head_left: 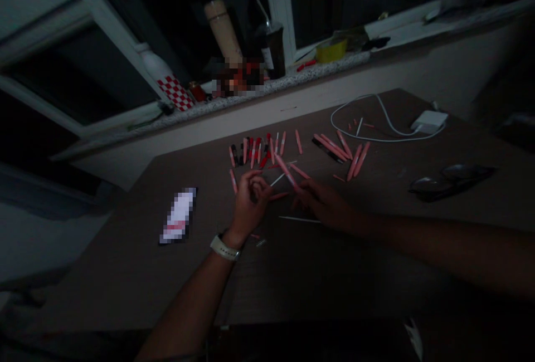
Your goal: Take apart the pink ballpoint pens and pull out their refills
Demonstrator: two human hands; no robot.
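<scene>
Several pink and red pen parts (267, 153) lie scattered over the middle of a dark table (317, 273). My left hand (249, 203), with a pale watch on the wrist, hovers over the table with fingers curled together; I cannot make out what is pinched in them. My right hand (321, 201) holds a pink pen barrel (287, 172) that points up and left toward the left hand. A thin white refill (298, 219) lies on the table just below the right hand. A second pile of pink pens (346, 150) lies farther right.
A phone (179, 215) lies face up at the left of the table. A white charger with its cable (428, 121) sits at the far right, and glasses (451, 179) lie nearer. Bottles and small items crowd the windowsill (234, 81) behind the table.
</scene>
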